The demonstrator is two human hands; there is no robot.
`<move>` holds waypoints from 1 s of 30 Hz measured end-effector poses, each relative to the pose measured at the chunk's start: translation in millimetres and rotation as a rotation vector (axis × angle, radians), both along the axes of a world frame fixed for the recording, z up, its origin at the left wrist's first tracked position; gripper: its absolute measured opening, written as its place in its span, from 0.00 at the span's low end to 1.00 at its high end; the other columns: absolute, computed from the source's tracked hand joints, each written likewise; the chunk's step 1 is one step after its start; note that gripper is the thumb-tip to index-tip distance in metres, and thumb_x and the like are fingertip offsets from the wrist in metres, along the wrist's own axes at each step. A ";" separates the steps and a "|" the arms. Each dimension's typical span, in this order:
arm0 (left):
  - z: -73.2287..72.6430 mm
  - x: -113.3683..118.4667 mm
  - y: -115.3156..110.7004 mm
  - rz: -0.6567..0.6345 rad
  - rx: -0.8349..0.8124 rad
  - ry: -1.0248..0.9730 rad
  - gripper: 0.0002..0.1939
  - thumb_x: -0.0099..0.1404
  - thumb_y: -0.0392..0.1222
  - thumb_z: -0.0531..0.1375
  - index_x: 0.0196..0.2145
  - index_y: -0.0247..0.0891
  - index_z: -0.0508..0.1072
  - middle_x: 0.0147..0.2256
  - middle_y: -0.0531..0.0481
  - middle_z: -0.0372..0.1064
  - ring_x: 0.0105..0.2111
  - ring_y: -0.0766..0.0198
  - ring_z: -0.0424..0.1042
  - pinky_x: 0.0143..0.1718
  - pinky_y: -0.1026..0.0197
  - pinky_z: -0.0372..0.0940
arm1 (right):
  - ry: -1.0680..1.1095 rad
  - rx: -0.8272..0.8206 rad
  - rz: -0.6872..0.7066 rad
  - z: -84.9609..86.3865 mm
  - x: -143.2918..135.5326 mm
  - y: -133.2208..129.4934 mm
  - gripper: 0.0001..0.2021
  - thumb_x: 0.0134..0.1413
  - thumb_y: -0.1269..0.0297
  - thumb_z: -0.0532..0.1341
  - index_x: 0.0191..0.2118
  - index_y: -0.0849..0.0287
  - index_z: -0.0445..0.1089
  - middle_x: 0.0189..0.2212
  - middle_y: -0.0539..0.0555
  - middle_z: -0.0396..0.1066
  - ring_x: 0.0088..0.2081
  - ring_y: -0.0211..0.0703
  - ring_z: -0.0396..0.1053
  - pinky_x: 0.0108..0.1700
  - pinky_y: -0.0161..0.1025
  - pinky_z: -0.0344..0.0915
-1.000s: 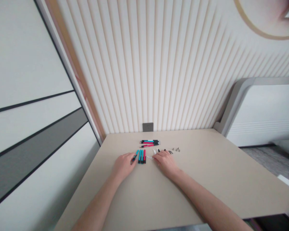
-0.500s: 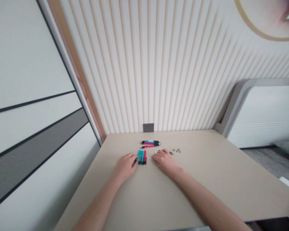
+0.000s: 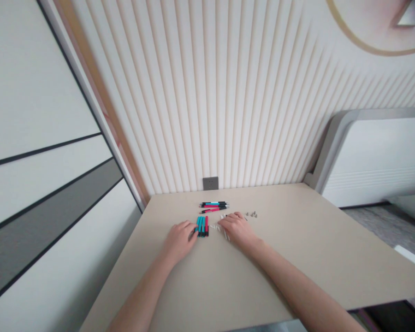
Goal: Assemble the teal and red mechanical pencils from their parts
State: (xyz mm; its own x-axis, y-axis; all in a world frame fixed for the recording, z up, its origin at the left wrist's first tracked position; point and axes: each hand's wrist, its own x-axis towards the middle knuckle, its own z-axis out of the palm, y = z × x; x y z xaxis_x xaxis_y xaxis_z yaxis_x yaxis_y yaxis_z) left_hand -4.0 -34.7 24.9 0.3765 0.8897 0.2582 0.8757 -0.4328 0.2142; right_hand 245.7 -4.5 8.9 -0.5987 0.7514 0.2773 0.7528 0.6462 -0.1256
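My left hand (image 3: 181, 237) rests at the left end of a row of blue barrels (image 3: 200, 225) and a red barrel (image 3: 206, 225) with black lower ends; its fingers are curled at the leftmost one, and whether they grip it is unclear. My right hand (image 3: 237, 227) lies over thin white pieces (image 3: 226, 234), fingers together and pointing left; what is under them is hidden. Beyond the hands lie several assembled pens (image 3: 214, 204), blue, red and black. Small grey pieces (image 3: 252, 214) sit just right of my right fingers.
The beige tabletop (image 3: 200, 286) meets a ribbed white wall with a dark socket (image 3: 210, 183). A white and grey cabinet (image 3: 38, 193) stands at the left. A padded headboard (image 3: 383, 157) is at the right, beyond the table.
The view has shifted slightly. My right hand now covers the dark pieces beside it more, and more of the white pieces show below its fingers. My left hand has stayed by the barrels.
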 end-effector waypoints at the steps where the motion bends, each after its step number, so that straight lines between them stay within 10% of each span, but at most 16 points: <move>1: -0.9 -0.5 0.6 0.002 0.004 -0.012 0.11 0.67 0.40 0.52 0.42 0.40 0.73 0.38 0.46 0.71 0.40 0.58 0.70 0.43 0.58 0.60 | -0.002 0.007 -0.021 2.0 1.5 3.8 0.12 0.60 0.71 0.55 0.46 0.55 0.71 0.41 0.56 0.74 0.45 0.44 0.66 0.49 0.40 0.51; 12: -10.2 -5.0 5.1 -0.013 0.010 -0.098 0.10 0.66 0.37 0.52 0.41 0.39 0.73 0.36 0.47 0.72 0.38 0.59 0.69 0.42 0.59 0.62 | -0.087 -0.205 -0.228 27.9 11.5 101.1 0.15 0.62 0.68 0.51 0.46 0.55 0.74 0.45 0.57 0.74 0.46 0.46 0.69 0.45 0.37 0.58; 30: -11.5 -3.1 5.0 -0.039 0.022 -0.119 0.10 0.65 0.37 0.54 0.42 0.40 0.73 0.37 0.47 0.72 0.40 0.58 0.69 0.42 0.57 0.62 | 0.014 -0.399 -0.272 8.7 9.3 131.0 0.11 0.55 0.66 0.58 0.40 0.57 0.77 0.39 0.57 0.76 0.41 0.44 0.71 0.41 0.33 0.60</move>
